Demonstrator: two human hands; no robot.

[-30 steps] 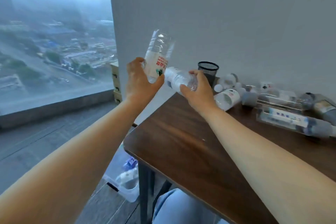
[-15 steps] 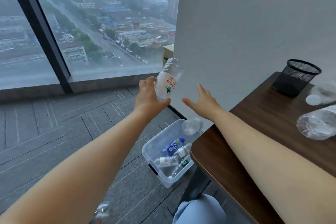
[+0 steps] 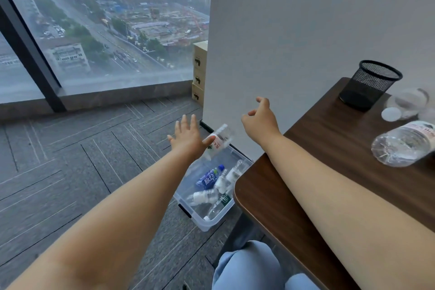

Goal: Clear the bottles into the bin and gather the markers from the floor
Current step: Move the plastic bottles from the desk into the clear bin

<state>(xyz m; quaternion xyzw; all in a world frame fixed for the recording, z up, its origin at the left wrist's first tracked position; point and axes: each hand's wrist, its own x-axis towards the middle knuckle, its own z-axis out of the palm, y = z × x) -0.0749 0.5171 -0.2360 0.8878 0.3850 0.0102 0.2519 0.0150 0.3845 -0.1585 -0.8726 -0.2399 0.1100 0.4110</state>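
Note:
A clear plastic bin (image 3: 213,223) stands on the carpet beside the table's corner and holds several bottles, one with a blue label (image 3: 207,179). A clear bottle with a white and red label (image 3: 219,140) is blurred in mid-air just above the bin, right of my left hand (image 3: 187,136), whose fingers are spread and hold nothing. My right hand (image 3: 261,120) hovers over the bin's far side with loosely curled fingers, empty. Another clear bottle (image 3: 403,143) lies on the brown table (image 3: 317,172). No markers are in sight.
A black mesh cup (image 3: 369,85) stands at the table's far edge by the white wall, with a clear bottle and white lid (image 3: 391,114) beside it. Stacked cardboard boxes (image 3: 199,73) sit by the window. My knee in light blue trousers (image 3: 247,266) is below the table.
My left hand has let go of the white-labelled bottle, which now falls toward the bin. The bottle dropped by my right hand has landed in the bin. My right hand has lifted and curled.

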